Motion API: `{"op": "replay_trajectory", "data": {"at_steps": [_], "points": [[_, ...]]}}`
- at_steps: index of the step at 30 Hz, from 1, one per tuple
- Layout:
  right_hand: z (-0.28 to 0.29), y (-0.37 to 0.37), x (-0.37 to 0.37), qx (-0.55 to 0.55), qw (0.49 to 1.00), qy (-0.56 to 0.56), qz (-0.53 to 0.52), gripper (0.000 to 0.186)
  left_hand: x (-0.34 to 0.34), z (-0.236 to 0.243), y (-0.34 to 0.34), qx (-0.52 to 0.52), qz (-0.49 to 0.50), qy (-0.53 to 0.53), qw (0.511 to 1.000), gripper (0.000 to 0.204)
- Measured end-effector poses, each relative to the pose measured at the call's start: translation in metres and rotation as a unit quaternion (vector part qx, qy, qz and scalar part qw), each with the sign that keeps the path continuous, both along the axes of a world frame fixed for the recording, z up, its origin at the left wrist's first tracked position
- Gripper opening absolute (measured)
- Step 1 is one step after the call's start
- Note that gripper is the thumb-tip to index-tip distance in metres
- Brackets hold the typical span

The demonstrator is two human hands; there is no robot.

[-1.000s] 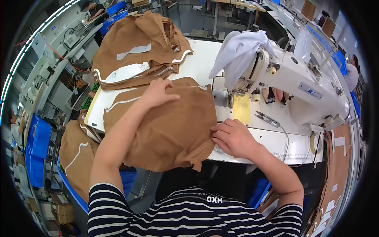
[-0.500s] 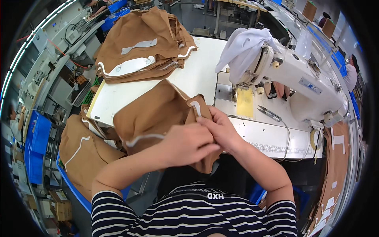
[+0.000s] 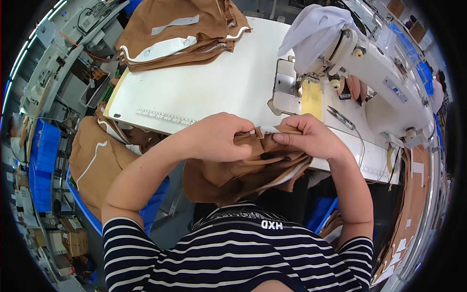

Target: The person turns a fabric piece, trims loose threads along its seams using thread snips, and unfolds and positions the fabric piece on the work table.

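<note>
A brown fabric piece (image 3: 219, 177) with white strips hangs bunched between my hands, over the front edge of the table. My left hand (image 3: 221, 136) pinches its upper edge near a small white patch. On the other side of that patch, my right hand (image 3: 314, 138) grips the same edge between thumb and fingers. The cloth's folds drop toward my striped shirt, and its lower part is partly hidden in them. Behind my right hand stands a white sewing machine (image 3: 374, 73) with a white cloth (image 3: 316, 34) draped over its head.
A stack of brown pieces (image 3: 175, 29) lies on the white table (image 3: 204, 87) at the far left. More brown cloth (image 3: 104, 165) fills a blue bin (image 3: 90, 209) at my left. Thread snips (image 3: 342, 118) rest beside the machine. Long brown panels (image 3: 411, 204) hang at the right.
The brown piece has come off the tabletop, closer to my body. My left hand has moved from crossing over the right to the edge's left side; both now hold the edge apart.
</note>
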State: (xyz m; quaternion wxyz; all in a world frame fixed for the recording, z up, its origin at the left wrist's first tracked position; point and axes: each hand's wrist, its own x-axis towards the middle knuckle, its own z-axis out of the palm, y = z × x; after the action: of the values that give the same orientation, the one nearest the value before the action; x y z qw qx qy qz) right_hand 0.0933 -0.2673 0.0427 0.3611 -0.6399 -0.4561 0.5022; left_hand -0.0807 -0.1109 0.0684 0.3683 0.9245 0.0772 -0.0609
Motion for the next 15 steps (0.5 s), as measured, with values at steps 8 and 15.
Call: {"op": "replay_trajectory", "data": {"at_steps": [8,15], "points": [[-0.006,-0.002,-0.006,0.012,0.989,0.144,-0.036,0.025,-0.002,-0.034,-0.005,-0.388,0.013,0.083,0.918,0.027],[-0.006,-0.001,0.001,0.029,0.993,0.110,0.033,0.024,-0.003,-0.027,-0.013,-0.451,0.083,0.088,0.884,0.032]]}}
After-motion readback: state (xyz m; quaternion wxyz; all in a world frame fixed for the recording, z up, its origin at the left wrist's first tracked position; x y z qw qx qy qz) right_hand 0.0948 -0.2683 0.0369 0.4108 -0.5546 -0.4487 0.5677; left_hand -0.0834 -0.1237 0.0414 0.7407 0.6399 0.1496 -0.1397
